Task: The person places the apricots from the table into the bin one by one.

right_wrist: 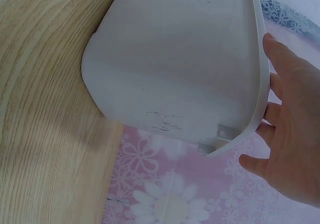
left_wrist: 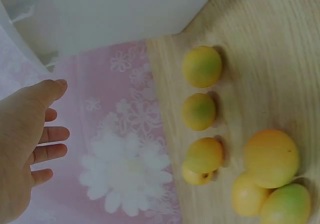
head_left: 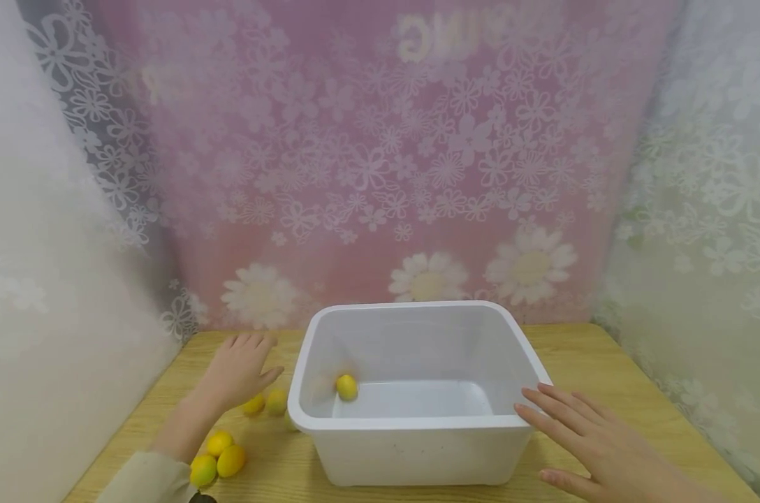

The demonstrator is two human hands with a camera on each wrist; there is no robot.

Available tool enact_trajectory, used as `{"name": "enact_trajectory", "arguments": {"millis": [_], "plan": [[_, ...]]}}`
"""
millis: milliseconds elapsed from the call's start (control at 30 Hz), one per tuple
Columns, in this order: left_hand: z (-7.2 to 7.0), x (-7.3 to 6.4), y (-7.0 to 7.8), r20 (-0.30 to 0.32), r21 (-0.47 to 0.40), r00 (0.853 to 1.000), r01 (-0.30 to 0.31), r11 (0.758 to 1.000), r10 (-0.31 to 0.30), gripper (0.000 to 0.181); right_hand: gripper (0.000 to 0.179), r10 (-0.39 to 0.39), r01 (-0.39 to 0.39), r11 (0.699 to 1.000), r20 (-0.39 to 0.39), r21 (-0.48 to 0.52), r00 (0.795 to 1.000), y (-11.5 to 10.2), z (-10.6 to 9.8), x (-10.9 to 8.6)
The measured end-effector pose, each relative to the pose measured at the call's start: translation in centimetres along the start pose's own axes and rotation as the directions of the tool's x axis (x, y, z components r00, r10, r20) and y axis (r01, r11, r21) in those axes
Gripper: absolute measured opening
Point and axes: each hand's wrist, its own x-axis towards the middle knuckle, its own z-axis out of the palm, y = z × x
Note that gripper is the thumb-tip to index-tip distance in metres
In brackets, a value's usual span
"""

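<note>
Firstly, at the left, one pale sleeve on your left forearm. Beside it, three yellow fruits, green-tinged, clustered and touching on the wood-grain table. Next, your left hand: raised just left of the bin, grip spread, fingers extended, thumb apart. Near it on the table, four more fruits: three in a row, slightly apart, the fourth partly hidden by the endmost. Centre, one white bin, rectangular, upright, its outer wall faintly scuffed. Inside, one yellow fruit, towards the left wall. Behind, a pink floral backdrop. Right of centre, your right hand: grip spread, fingertips at the bin's right-hand rim; contact, you cannot tell. Far right, a whitish floral sheet.
</note>
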Motion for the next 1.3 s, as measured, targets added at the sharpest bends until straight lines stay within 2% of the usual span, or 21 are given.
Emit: {"name": "enact_trajectory", "arguments": {"millis": [200,400,567,700,800,900,1067,1167,1300], "plan": [[2.5,-1.2,0.3,0.024,-0.004,1.0,0.004,1.0,-0.004,0.045,0.07,-0.013,0.013,1.0,0.001,-0.01,1.0,0.0,-0.1,0.0],[5.0,-2.3,0.9,0.028,-0.032,1.0,-0.006,0.999,0.007,0.047,0.075,-0.023,0.024,0.999,0.036,-0.033,0.999,0.0,-0.4,0.1],[6.5,-2.8,1.5,-0.004,-0.054,1.0,-0.028,0.998,0.028,0.046,0.072,-0.026,0.027,0.999,0.019,-0.029,0.999,0.0,-0.4,0.1],[7.5,-3.1,1.8,0.022,-0.059,0.999,-0.038,0.998,0.039,0.036,0.072,-0.021,0.021,0.999,0.008,-0.033,1.0,0.0,-0.4,0.0],[8.2,-3.2,2.0,0.052,-0.03,0.998,-0.037,0.999,0.039,0.029,0.071,-0.012,0.013,0.999,0.011,-0.039,1.0,-0.1,-0.4,0.0],[8.7,-3.3,2.2,0.091,-0.018,0.995,-0.033,0.999,0.035,0.029,0.07,-0.012,0.012,1.0,0.004,-0.028,1.0,-0.1,-0.4,0.0],[9.2,-3.5,2.8,0.161,-0.055,0.987,0.012,0.998,-0.003,0.026,0.07,-0.031,0.031,0.999,0.013,-0.022,0.999,-0.1,-0.4,0.1],[9.4,-3.4,3.1,0.159,-0.073,0.987,0.026,0.997,-0.015,0.024,0.071,-0.034,0.035,0.999,0.035,-0.039,0.999,0.0,-0.5,0.1],[9.9,-3.4,3.1,0.114,-0.046,0.993,-0.015,0.999,0.02,0.027,0.071,-0.026,0.027,0.999,0.041,-0.028,0.999,0.0,-0.6,0.1]]}}
